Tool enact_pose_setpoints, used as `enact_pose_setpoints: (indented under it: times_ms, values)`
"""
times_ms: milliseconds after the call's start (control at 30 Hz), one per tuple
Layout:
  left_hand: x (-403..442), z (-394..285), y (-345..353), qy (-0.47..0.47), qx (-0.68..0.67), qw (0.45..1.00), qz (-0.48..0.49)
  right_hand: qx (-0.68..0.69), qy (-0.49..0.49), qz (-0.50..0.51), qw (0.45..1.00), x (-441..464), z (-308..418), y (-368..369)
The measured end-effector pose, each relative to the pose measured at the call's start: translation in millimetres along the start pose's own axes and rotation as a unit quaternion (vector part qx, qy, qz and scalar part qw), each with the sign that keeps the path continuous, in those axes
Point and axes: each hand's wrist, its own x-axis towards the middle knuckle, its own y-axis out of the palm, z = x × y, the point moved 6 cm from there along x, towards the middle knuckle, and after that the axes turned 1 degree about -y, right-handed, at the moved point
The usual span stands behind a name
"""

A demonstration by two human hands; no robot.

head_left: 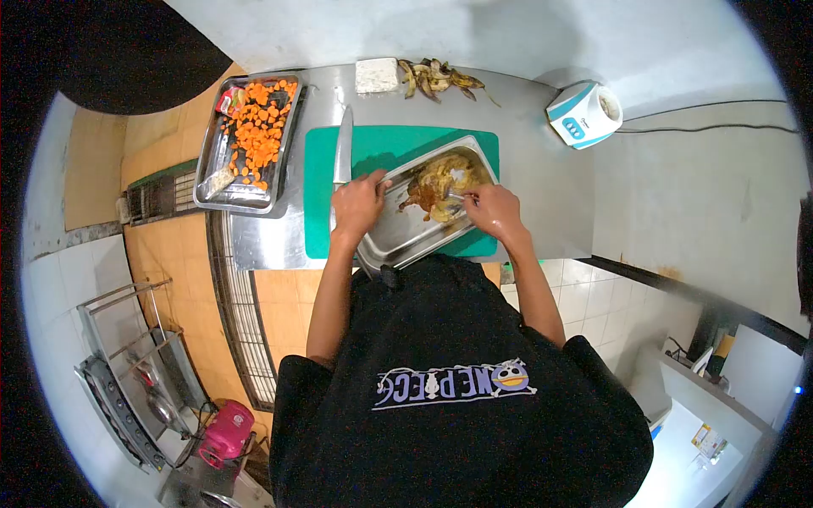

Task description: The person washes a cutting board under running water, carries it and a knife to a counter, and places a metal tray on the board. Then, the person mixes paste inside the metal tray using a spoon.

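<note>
A rectangular metal tray [398, 235] sits at a slant on the green cutting board [318, 161]. Mashed yellow-brown food [439, 184], perhaps banana, lies in its far and right part. My left hand [359, 203] is closed on the tray's left rim. In a closed grip, my right hand [493, 212] has a metal utensil [456, 196] whose working end dips into the mash; whether it is a fork or a spoon is hidden. Just beyond my left hand, a large knife [344, 146] lies along the board's left side, blade pointing away from me.
On the left, another metal tray [212, 161] holds cut carrots [258, 131] and a small red packet [229, 101]. Along the wall are a white block [376, 76] and dark banana peels [436, 79]. A white-and-teal appliance [583, 117] stands at the steel table's [542, 161] right end.
</note>
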Motion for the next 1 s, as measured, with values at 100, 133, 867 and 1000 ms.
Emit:
enact_pose_setpoints:
  times_ms: [100, 133, 867, 1000]
  values:
    - [-2, 0, -4, -0.012, 0.004, 1.0, 0.0, 0.105, -0.027, -0.045, 0.993, -7, 9, -21]
    - [-2, 1, -5, -0.014, -0.003, 1.0, -0.003, 0.1, -0.013, -0.053, 0.993, -13, 8, -37]
    - [-44, 36, -41, -0.028, -0.122, 0.992, -0.019, -0.072, -0.047, -0.122, 0.989, 3, -6, -50]
    - [-50, 40, -33, -0.064, -0.066, 0.996, -0.018, -0.07, -0.075, -0.114, 0.988, 29, 11, -29]
